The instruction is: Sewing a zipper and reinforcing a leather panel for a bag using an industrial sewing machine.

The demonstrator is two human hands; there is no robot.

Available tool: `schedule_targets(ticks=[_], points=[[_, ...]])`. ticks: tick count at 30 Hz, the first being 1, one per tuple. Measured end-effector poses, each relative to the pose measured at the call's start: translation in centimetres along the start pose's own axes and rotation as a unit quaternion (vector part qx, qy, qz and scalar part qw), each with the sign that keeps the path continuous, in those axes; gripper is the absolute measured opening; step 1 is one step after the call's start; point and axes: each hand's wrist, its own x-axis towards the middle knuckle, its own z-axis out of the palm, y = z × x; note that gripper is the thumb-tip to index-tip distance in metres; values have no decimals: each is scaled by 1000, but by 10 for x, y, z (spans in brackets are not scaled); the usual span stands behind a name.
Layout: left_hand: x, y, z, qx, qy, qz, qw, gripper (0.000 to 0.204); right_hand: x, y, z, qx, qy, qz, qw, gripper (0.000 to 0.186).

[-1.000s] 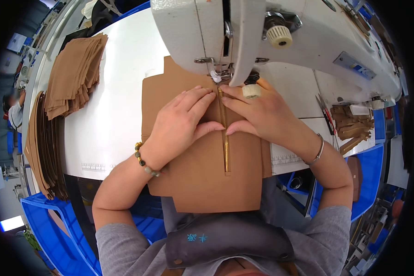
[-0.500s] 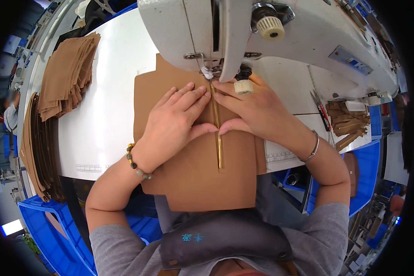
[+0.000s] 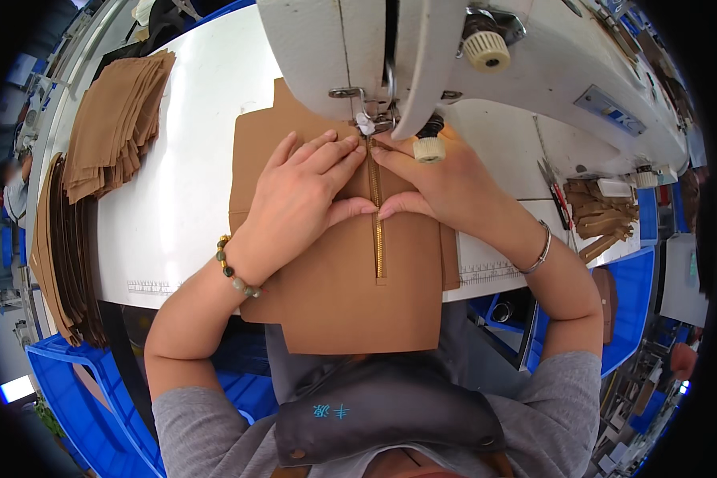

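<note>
A brown panel lies under the presser foot of a white sewing machine. A gold zipper runs lengthwise down a slot in it. My left hand rests open on the panel left of the zipper, fingertips close below the foot, thumb reaching to the zipper's edge. On the other side my right hand lies open, its fingers partly behind a machine knob, its thumb tip nearly meeting the left one at the zipper.
Stacked brown pieces and dark-edged panels lie at the left. Scissors and brown strips are at the right. Blue bins flank the white table. A co-worker appears at the far left.
Both hands and the panel have shifted up in the view toward the presser foot, so the panel's lower edge now sits higher. My hands keep the same spread shape.
</note>
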Motion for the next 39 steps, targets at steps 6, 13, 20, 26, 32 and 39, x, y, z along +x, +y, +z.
schedule_targets(ticks=[6,13,20,26,32,39], points=[[3,-2,1,-1,15,5,1000,70,1,3,2,-9,1,-4,1000,62],[2,-3,2,-10,20,5,1000,67,0,4,3,-17,0,-3,1000,62],[2,-3,2,-7,18,9,1000,66,2,3,2,-19,-10,0,1000,60],[2,-4,3,-16,25,6,1000,66,4,-2,-4,-61,48,-43,996,50],[0,-4,7,-23,30,3,999,66,5,-1,1,-174,33,32,984,38],[-16,14,-1,11,2,-18,1000,74,5,-15,-12,-170,-7,45,984,35]])
